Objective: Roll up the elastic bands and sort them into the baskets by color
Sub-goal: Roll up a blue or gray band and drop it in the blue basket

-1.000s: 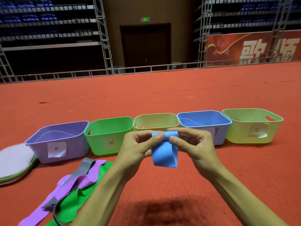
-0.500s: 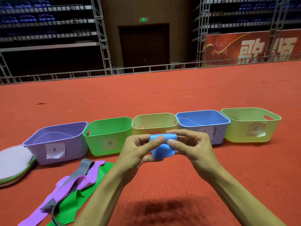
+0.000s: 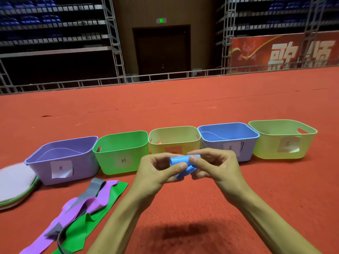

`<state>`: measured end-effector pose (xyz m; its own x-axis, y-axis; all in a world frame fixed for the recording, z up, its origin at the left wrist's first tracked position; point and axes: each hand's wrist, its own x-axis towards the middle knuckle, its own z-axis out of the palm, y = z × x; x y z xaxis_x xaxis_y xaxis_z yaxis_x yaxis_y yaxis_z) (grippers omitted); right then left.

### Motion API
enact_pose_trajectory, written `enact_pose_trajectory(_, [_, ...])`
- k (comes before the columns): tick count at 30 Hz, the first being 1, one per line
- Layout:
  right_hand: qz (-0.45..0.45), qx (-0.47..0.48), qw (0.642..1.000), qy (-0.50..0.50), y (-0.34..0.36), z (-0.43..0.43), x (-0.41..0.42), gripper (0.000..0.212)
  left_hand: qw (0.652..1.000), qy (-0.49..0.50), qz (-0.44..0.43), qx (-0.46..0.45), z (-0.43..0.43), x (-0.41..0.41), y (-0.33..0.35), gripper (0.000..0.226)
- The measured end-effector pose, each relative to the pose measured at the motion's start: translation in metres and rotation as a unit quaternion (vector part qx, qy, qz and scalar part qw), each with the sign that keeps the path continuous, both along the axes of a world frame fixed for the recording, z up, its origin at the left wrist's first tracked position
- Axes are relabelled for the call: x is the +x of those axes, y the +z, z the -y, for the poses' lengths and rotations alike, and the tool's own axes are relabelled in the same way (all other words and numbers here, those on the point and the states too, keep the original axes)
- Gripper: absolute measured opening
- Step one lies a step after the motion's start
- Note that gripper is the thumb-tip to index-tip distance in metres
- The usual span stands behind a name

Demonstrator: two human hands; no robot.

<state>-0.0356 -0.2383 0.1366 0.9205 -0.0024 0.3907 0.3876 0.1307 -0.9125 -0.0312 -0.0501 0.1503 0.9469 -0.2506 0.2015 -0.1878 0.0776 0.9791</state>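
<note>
A blue elastic band [image 3: 180, 161], almost fully rolled, sits between my two hands above the red floor. My left hand [image 3: 156, 171] pinches its left end with thumb and fingers. My right hand [image 3: 214, 166] pinches the right end. Behind them stands a row of labelled baskets: purple [image 3: 62, 162], green [image 3: 121, 153], pale yellow [image 3: 174, 136], blue [image 3: 229, 133] and yellow-green [image 3: 282, 140]. A green band [image 3: 88, 228], a purple band [image 3: 77, 208] and a grey band [image 3: 91, 189] lie flat and tangled on the floor at the lower left.
A stack of flat round mats [image 3: 14, 186] lies at the far left beside the purple basket. A metal rail [image 3: 165, 76] and scaffolding close the red carpet at the back.
The blue band's hanging tail has been rolled up; one second ago it dangled below my fingers, now only a short fold shows under the roll. My hands stayed in place.
</note>
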Motion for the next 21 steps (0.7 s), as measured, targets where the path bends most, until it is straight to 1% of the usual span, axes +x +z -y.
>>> enact_pose_trajectory(4, [0.032, -0.022, 0.999, -0.009, -0.007, 0.001, -0.001, 0.021, 0.998, -0.017, -0.048, -0.024, -0.001, 0.003, 0.0, 0.033])
enact_pose_trajectory(7, [0.05, -0.047, 0.997, -0.024, -0.012, 0.002, -0.001, 0.022, 0.999, 0.011, -0.037, -0.02, 0.001, 0.005, -0.003, 0.035])
enact_pose_trajectory(9, [0.047, -0.049, 0.998, -0.016, -0.016, 0.005, 0.0, 0.025, 0.999, 0.024, -0.028, -0.02, 0.001, 0.006, -0.006, 0.038])
enact_pose_trajectory(11, [0.028, -0.022, 0.999, 0.014, -0.022, 0.008, 0.002, 0.029, 0.999, 0.039, -0.015, -0.018, 0.003, 0.006, -0.01, 0.042])
enact_pose_trajectory(12, [0.007, 0.008, 0.999, 0.038, -0.024, 0.008, 0.003, 0.035, 0.999, 0.048, -0.008, -0.015, 0.005, 0.006, -0.012, 0.042])
enact_pose_trajectory(14, [-0.049, 0.074, 0.993, 0.071, -0.028, 0.007, 0.005, 0.052, 0.998, 0.06, 0.007, -0.005, 0.008, 0.005, -0.017, 0.036])
enact_pose_trajectory(15, [-0.069, 0.09, 0.991, 0.077, -0.03, 0.007, 0.005, 0.055, 0.998, 0.065, 0.012, 0.002, 0.01, 0.004, -0.02, 0.034])
enact_pose_trajectory(17, [-0.081, 0.065, 0.991, 0.084, -0.033, 0.008, 0.004, 0.043, 0.997, 0.07, 0.008, 0.007, 0.011, 0.005, -0.026, 0.037])
enact_pose_trajectory(18, [-0.08, 0.048, 0.991, 0.091, -0.035, 0.009, 0.005, 0.037, 0.998, 0.066, -0.002, -0.002, 0.011, 0.006, -0.029, 0.043])
enact_pose_trajectory(20, [-0.074, 0.038, 0.992, 0.092, -0.039, 0.011, 0.006, 0.034, 0.996, 0.048, -0.042, -0.055, 0.013, 0.008, -0.037, 0.063])
enact_pose_trajectory(21, [-0.071, 0.044, 0.993, 0.084, -0.041, 0.011, 0.007, 0.036, 0.992, 0.037, -0.067, -0.097, 0.016, 0.009, -0.041, 0.067])
